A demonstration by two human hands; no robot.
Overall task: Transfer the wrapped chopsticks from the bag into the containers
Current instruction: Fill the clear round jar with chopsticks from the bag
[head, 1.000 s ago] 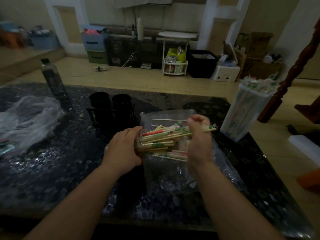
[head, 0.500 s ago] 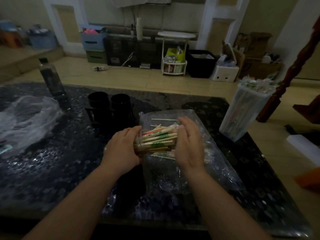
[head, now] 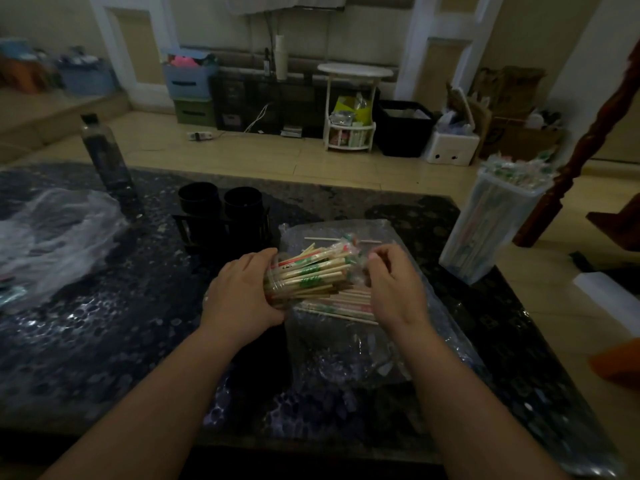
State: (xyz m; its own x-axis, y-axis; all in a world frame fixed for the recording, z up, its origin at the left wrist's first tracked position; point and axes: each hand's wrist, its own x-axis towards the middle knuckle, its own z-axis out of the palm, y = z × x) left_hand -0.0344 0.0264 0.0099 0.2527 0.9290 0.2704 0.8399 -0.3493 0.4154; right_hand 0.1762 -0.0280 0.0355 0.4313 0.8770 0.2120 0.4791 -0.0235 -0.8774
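The left hand (head: 242, 292) grasps a bundle of wrapped chopsticks (head: 308, 275) at its near-left end, with the fingers curled around it. The bundle lies almost level, a little above the clear plastic bag (head: 346, 355), and its free ends point to the right. The sticks are of pale wood colour, each in a thin transparent wrapper. Many wrappers carry a green print, and at least one has a red stripe. The free ends are not even; some stand out more than others.

The right hand (head: 394, 285) is just beside these free ends. Its fingers are bent and the thumb is close to the index finger, but it is not possible to tell if they pinch a wrapper or hold nothing.

More loose chopsticks (head: 346, 303) lie inside the bag, under the bundle. The bag lies flat on the dark table (head: 104, 341).

Behind the left hand stand two black containers (head: 199, 199) side by side in a black rack. At the right edge of the table stands a tall clear container (head: 485, 223), full of wrapped chopsticks standing upright.
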